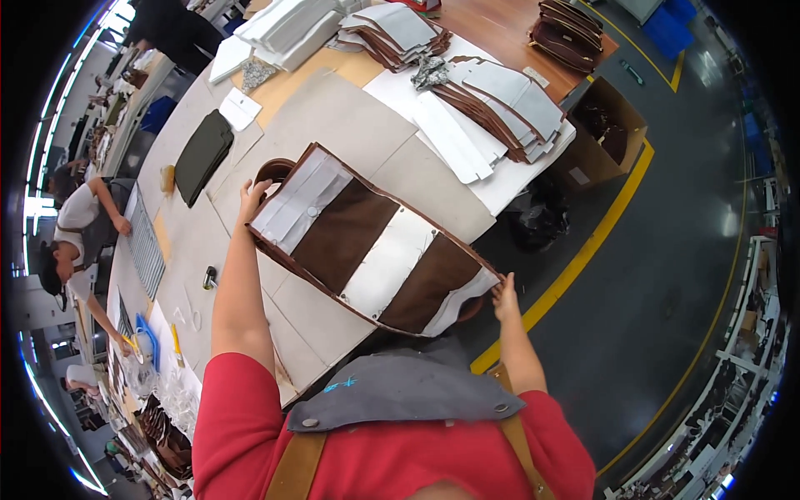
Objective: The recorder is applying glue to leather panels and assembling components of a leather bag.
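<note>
Stretched between my two hands is an unfinished brown bag body (354,225), laid open with its inner side up. A white stiffener (388,264) with small metal studs near its corners crosses its middle, and pale lining pieces cover both ends. My left hand (252,200) grips the bag's upper left end, beside a brown looped handle (276,169). My right hand (503,297) holds the opposite end at the lower right, its fingers curled on the edge. The bag tilts over the table (321,327) edge in front of my grey apron (400,390).
Brown pieces with pale backing (500,100) lie stacked at the far right, beside white strips (457,137). A dark green stack (204,158) and scissors (187,317) are on the left. Another person (79,233) works across there. A cardboard box (604,137) stands beyond the right edge.
</note>
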`<action>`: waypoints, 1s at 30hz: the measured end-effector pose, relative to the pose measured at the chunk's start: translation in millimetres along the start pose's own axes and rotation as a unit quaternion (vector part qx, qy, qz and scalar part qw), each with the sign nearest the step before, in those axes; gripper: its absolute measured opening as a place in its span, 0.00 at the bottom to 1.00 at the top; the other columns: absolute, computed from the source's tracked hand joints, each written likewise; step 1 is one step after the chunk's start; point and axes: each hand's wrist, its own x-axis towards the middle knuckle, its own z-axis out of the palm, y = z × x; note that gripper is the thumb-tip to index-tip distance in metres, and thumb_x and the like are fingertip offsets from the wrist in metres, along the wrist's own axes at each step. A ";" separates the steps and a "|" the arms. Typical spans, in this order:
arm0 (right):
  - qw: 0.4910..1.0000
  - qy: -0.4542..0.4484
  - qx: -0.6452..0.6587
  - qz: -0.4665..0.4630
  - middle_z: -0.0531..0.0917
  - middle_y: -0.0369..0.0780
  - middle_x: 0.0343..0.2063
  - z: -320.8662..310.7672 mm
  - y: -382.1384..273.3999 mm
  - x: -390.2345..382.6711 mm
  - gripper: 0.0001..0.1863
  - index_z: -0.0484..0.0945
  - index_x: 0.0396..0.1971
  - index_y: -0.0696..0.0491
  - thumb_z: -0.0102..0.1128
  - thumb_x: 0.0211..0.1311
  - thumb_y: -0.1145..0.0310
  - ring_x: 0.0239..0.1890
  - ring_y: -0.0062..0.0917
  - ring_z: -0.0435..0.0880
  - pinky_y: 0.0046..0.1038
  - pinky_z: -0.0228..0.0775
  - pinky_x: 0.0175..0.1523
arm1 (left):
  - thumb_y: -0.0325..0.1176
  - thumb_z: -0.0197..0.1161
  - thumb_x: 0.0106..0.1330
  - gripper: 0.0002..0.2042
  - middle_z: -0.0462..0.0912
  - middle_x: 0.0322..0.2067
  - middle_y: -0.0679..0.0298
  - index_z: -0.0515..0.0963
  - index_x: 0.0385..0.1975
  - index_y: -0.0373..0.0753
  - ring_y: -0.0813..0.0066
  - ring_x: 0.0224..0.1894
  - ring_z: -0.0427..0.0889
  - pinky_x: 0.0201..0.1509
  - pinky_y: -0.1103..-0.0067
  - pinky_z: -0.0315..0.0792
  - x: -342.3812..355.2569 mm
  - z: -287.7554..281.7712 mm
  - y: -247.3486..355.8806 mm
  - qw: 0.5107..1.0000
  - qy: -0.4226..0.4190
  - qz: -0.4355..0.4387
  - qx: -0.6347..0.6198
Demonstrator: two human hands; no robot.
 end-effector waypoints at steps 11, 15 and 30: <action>0.971 -0.158 0.165 0.073 0.72 0.39 0.45 6.4 7.1 8.5 0.31 0.68 0.45 0.52 0.37 0.53 0.41 0.47 0.30 0.69 0.29 0.59 0.52 | 0.40 0.63 0.43 0.35 0.66 0.21 0.65 0.53 0.49 0.32 0.80 0.23 0.66 0.26 0.83 0.63 0.0 12.3 27.5 0.965 -0.024 -0.177 -0.193; 0.983 -0.155 0.084 0.051 0.72 0.39 0.44 -5.7 -6.0 -10.7 0.29 0.69 0.44 0.53 0.39 0.54 0.44 0.46 0.29 0.70 0.28 0.60 0.50 | 0.41 0.65 0.40 0.41 0.66 0.22 0.65 0.49 0.52 0.32 0.80 0.23 0.66 0.28 0.83 0.64 -3.1 24.4 16.0 0.981 0.056 -0.147 -0.117; 0.870 -0.198 -0.414 -0.181 0.73 0.32 0.22 24.1 -178.0 -86.3 0.13 0.72 0.24 0.58 0.47 0.57 0.62 0.27 0.13 0.67 0.18 0.61 0.33 | 0.47 0.52 0.52 0.24 0.76 0.32 0.53 0.69 0.39 0.32 0.65 0.31 0.77 0.36 0.77 0.72 -147.5 -38.8 24.2 0.820 0.051 -0.305 -0.481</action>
